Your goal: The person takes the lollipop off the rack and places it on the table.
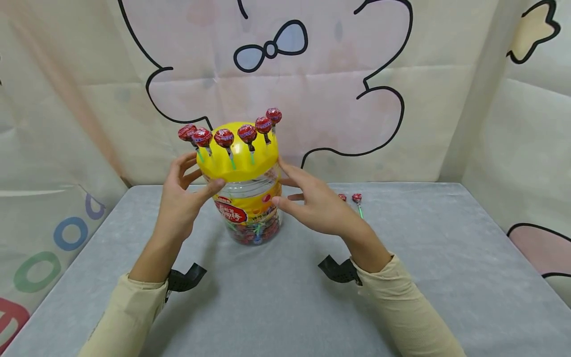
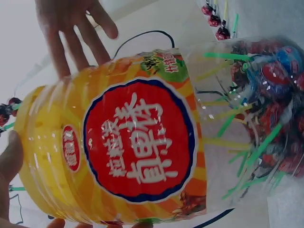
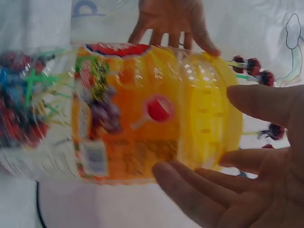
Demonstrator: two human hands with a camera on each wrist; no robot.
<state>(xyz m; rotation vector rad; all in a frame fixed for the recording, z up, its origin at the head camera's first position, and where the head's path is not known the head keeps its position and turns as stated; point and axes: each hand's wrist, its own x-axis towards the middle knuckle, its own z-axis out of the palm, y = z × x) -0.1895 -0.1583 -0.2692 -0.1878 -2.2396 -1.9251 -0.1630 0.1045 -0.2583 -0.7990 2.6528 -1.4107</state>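
A clear plastic jar (image 1: 247, 210) with a yellow-orange label stands on the table, loose lollipops (image 2: 273, 95) in its lower part. Several red-wrapped lollipops (image 1: 224, 139) stick up by their green sticks around the rim of its yellow lid (image 1: 241, 171). My left hand (image 1: 180, 198) holds the jar at the lid from the left, thumb across the front and fingers bent round the far side. From the right, my right hand (image 1: 318, 203) reaches beside the jar with fingers spread and fairly straight. Its fingertips are right at the lid and label.
More lollipops (image 1: 357, 198) lie on the grey cloth-covered table (image 1: 424, 258), behind my right hand. Beyond the table's back edge hangs a pale backdrop (image 1: 334, 99) with cartoon outlines. Black straps (image 1: 185, 277) stick out at both sleeves.
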